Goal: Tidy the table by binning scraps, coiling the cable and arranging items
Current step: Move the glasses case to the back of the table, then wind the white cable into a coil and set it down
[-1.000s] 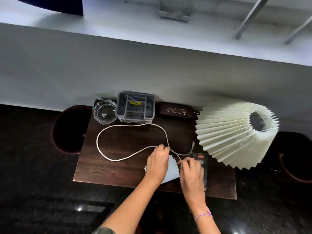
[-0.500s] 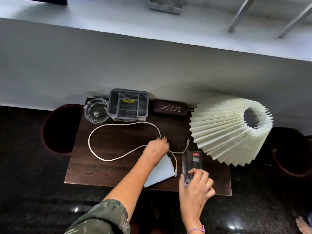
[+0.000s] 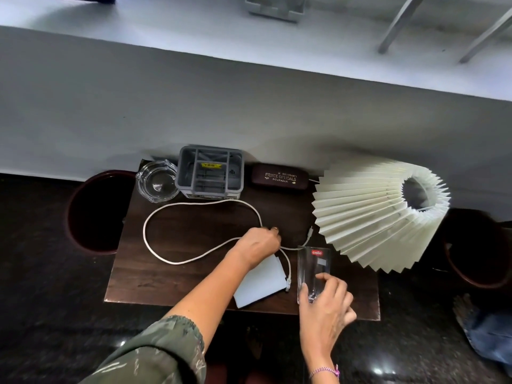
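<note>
While the cable (image 3: pixel 194 234) lies in one loose open loop across the dark wooden table (image 3: pixel 171 284), the coiling is judged not yet done — no turns gathered. Both plug ends are free: one near 5 o'clock (image 3: pixel 288 286), one toward 3 o'clock beside the pleated lampshade (image 3: pixel 379 214). Left hand (image 3: pixel 257 245) sits at table centre, right where the cable's two runs meet; fingers curled down and pressed together over the cable, apparently pinching it, though the grip itself is hidden under the knuckles. Loop runs out from that hand toward 9 o'clock and back along 12. White paper sheet (image 3: pixel 263 281) lies partly under the left wrist at 6 o'clock, just beside the cable's tail — likely a scrap to bin, not yet dealt with. Right hand (image 3: pixel 324 300) at 5 o'clock, fingers spread and wrapped round the base of a clear drinking glass (image 3: pixel 314 270) with a red label; glass appears tilted or lying, cannot tell which. Back row at 12 o'clock looks arranged already: glass ashtray (image 3: pixel 156 181), grey organiser (image 3: pixel 210 176), spectacle case (image 3: pixel 279 178) side by side against the wall. Dark round bin (image 3: pixel 91 212) stands off the table edge at 9 o'clock. Remaining, by judgement: coil cable, bin paper, place glass.
</note>
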The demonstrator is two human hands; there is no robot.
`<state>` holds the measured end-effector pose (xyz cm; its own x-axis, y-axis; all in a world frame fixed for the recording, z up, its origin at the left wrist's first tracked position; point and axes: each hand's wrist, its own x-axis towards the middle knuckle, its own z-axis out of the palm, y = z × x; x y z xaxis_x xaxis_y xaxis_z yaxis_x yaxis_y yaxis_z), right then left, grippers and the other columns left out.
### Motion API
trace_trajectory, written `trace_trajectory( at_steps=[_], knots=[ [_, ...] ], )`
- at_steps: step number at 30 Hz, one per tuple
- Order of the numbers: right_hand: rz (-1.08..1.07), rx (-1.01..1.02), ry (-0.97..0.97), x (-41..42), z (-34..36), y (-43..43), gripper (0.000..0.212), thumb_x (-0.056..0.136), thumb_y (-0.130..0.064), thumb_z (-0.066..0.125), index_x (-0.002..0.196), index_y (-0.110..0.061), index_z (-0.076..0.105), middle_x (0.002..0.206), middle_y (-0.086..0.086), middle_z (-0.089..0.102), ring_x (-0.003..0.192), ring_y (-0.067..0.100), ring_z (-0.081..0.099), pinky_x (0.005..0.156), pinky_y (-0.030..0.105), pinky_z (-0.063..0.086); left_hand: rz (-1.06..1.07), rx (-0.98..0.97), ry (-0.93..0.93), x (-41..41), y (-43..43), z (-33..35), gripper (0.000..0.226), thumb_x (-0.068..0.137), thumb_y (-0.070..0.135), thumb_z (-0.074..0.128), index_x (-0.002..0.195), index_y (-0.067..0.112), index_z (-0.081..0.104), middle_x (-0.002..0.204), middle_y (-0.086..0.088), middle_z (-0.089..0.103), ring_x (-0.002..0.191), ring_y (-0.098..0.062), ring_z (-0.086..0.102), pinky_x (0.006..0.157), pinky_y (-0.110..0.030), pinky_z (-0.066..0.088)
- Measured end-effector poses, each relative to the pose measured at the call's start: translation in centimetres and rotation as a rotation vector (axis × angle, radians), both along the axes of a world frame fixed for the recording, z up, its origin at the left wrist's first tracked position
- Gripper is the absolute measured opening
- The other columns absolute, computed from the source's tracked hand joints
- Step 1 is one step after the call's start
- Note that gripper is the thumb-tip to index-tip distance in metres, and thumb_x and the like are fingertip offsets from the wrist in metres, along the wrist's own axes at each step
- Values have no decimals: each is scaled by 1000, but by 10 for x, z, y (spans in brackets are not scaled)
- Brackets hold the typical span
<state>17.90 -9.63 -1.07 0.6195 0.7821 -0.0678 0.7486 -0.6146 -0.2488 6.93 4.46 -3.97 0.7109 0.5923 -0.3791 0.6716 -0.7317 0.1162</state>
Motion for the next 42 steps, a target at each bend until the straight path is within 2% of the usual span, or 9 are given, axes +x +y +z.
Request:
trace_trajectory(
  at_steps=[4,9,13,17,21,27,33,37,42],
  knots=[
    [-28,21,48,1,0,-2,40,70,-22,77,102,-17,52,105,5,54,95,26,52,75,43,40,-64,145,2,-1,-3,0,31,82,-4,52,112,1,59,115,-15,62,79,-23,68,58,-32,55],
    [-47,18,98,-1,2,0,40,71,-19,77,102,-16,52,107,8,53,96,27,51,72,43,45,11,279,27,-2,-3,27,19,49,16,78,67,17,71,78,1,74,37,-3,54,28,-17,36],
    [-50,13,112,-3,4,1,39,70,-17,77,101,-15,54,107,9,53,96,28,51,71,44,46,121,369,-53,-7,-4,49,29,64,3,45,66,18,70,75,2,72,38,-2,53,30,-17,38],
    [-51,4,112,-5,6,3,38,70,-16,77,101,-15,54,107,9,52,97,28,51,73,44,46,176,455,-158,-21,-6,66,36,66,0,38,69,17,70,79,1,73,41,-2,55,31,-16,39],
    [-39,-36,109,-7,9,3,38,71,-17,77,102,-16,54,108,9,52,98,27,49,74,46,45,176,506,-244,-38,-11,81,18,63,-2,65,67,16,67,75,-2,71,41,-4,54,31,-16,41],
    [8,123,237,-15,30,7,34,76,-12,73,104,-14,54,108,6,50,96,18,42,75,44,49,302,508,-343,-63,-13,96,33,50,1,82,62,16,55,63,-1,58,40,-10,49,31,-20,36],
    [485,177,400,-48,70,46,62,83,-32,62,138,-15,38,130,-12,41,122,6,34,103,22,34,318,486,-373,-87,-17,111,33,55,4,81,65,16,52,63,0,56,40,-11,49,28,-21,34],
    [519,139,399,-62,80,65,31,87,-12,60,118,-15,60,98,-1,65,92,18,59,83,28,49,419,336,-545,-99,-22,123,8,74,4,68,72,7,61,72,-8,60,50,-22,60,35,-31,48],
    [247,219,851,-79,91,77,15,85,-11,63,97,-16,70,80,-8,71,70,-3,65,66,1,43,1069,44,-886,-102,-44,130,22,84,13,62,101,17,50,84,3,53,74,-12,55,63,-26,51]
  ],
)
